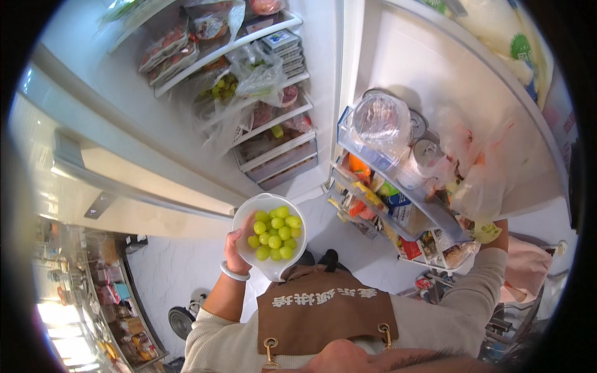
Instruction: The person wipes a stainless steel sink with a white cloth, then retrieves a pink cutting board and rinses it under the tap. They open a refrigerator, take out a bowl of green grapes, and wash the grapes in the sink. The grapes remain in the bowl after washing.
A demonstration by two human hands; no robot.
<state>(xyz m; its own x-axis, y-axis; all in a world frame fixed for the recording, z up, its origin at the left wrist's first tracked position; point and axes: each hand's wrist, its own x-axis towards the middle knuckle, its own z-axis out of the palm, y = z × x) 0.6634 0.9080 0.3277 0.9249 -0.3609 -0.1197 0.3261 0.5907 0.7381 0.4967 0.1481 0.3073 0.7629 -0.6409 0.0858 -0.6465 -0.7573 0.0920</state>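
Note:
My left hand (pixel 236 252), with a pale bangle at the wrist, grips the left rim of a white plastic bowl (pixel 273 270). The thumb lies over the rim. Loose green grapes (pixel 275 233) fill the middle of the bowl, which has a small spout towards me. The bowl is held in front of the open refrigerator, above the floor. On the right, my forearm reaches up to the open refrigerator door (pixel 401 46). My right hand is out of view behind the door's lower edge and a patterned bag, so its hold is hidden.
Refrigerator shelves (pixel 228 46) hold bagged produce, trays and stacked blueberry-like packs (pixel 282 44). Door bins (pixel 396 200) carry cans, a film-wrapped container (pixel 380 121) and plastic bags (pixel 480 172). A closed door with a long handle (pixel 107 172) is at left. A cluttered shelf unit (pixel 126 307) stands lower left.

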